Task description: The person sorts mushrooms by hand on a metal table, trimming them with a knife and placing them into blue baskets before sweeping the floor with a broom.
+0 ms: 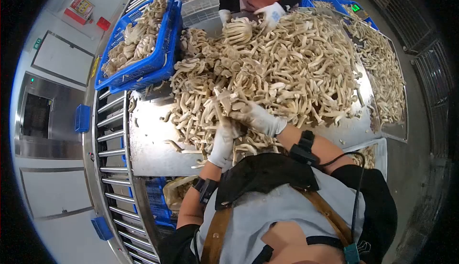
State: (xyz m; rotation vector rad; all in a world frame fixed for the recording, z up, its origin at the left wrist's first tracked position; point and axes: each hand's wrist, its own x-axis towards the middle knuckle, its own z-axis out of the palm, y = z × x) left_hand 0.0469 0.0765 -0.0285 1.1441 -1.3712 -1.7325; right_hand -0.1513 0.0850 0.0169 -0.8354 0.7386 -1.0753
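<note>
My left hand, in a white glove, is closed around a pale mushroom whose stem points up and away from me. Beside it, my right hand, also gloved, has its fingers curled over a small mushroom cluster; part of the grip is hidden. Both hands are close together at the near edge of a large mushroom heap. Loose mushrooms lie around and under them on the metal table.
A blue basket full of mushroom clusters stands at the left by a roller conveyor. Across the table, a co-worker's gloved hands are at a mushroom bunch. A mushroom-filled tray lies right; a white bin sits lower right.
</note>
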